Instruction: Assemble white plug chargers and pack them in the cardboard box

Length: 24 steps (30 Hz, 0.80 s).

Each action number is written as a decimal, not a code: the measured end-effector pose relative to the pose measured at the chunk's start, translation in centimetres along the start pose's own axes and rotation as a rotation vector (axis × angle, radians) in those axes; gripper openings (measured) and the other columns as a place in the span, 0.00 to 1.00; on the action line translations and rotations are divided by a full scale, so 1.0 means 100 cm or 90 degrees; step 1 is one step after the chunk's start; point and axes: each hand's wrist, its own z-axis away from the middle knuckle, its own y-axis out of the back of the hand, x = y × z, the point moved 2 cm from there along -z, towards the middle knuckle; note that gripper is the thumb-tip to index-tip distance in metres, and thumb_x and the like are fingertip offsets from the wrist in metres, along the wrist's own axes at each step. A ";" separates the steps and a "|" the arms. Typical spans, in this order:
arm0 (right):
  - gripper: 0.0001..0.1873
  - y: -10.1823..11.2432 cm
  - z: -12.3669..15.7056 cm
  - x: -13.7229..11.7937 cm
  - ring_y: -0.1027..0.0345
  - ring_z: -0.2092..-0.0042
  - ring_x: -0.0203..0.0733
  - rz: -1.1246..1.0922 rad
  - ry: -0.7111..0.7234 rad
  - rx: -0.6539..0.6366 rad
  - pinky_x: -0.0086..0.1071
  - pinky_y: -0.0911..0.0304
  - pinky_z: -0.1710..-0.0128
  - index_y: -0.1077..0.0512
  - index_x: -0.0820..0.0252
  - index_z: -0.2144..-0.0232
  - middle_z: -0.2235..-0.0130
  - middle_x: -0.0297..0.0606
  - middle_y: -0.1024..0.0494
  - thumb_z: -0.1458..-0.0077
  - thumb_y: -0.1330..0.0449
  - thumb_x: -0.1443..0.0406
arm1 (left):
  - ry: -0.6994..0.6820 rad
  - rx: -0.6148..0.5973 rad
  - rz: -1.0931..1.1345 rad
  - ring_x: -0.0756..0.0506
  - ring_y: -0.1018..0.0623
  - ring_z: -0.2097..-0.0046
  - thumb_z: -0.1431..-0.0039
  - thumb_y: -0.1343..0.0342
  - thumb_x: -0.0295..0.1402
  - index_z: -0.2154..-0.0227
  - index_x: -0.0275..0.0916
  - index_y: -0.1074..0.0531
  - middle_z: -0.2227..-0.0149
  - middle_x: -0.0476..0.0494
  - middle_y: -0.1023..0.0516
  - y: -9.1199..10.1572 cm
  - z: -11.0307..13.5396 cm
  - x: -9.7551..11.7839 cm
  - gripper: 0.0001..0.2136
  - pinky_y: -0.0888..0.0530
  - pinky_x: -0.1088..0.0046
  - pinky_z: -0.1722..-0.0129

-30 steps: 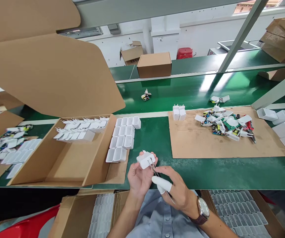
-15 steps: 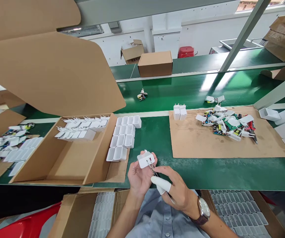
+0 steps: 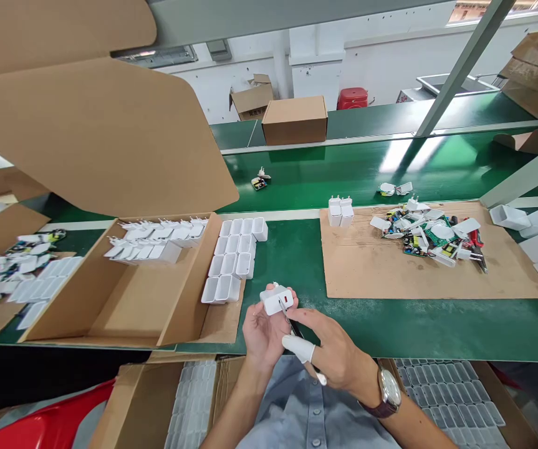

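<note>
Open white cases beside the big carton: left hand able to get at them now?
Probably yes: the open white cases sit close to the left hand, nothing visible between. But that hand holds a white charger, so it likely needs freeing first.

A white wall point(image 3: 390, 68) is running along the far side, a window point(image 3: 493, 11) showing at far right. A grey beam point(image 3: 297, 12) is crossing overhead, and a slanting grey post point(image 3: 465, 68) is rising at right. Light is glaring off a glossy green strip point(image 3: 325, 181) beyond the green tabletop point(image 3: 390, 330). A red chair point(image 3: 48, 418) is standing near left.
</note>
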 end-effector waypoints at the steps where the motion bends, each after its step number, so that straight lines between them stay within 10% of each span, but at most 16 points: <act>1: 0.17 -0.001 0.002 0.001 0.23 0.50 0.47 0.007 0.002 0.000 0.38 0.20 0.53 0.27 0.63 0.45 0.50 0.51 0.20 0.33 0.46 0.74 | -0.003 -0.001 -0.003 0.36 0.15 0.52 0.50 0.32 0.36 0.61 0.39 0.17 0.58 0.40 0.14 0.001 0.000 0.000 0.13 0.20 0.58 0.47; 15: 0.29 -0.014 0.027 -0.010 0.27 0.40 0.53 -0.085 -0.098 0.112 0.51 0.22 0.46 0.30 0.59 0.37 0.43 0.55 0.25 0.39 0.47 0.78 | -0.001 -0.050 0.046 0.36 0.17 0.46 0.45 0.36 0.34 0.57 0.41 0.18 0.52 0.39 0.15 0.014 -0.003 0.001 0.12 0.21 0.57 0.43; 24: 0.21 -0.017 0.014 -0.014 0.21 0.53 0.42 -0.232 -0.257 0.216 0.37 0.21 0.54 0.24 0.53 0.49 0.53 0.44 0.20 0.38 0.41 0.79 | 0.036 -0.059 0.089 0.38 0.16 0.47 0.45 0.37 0.33 0.56 0.41 0.18 0.49 0.38 0.16 0.015 0.001 0.004 0.14 0.20 0.61 0.44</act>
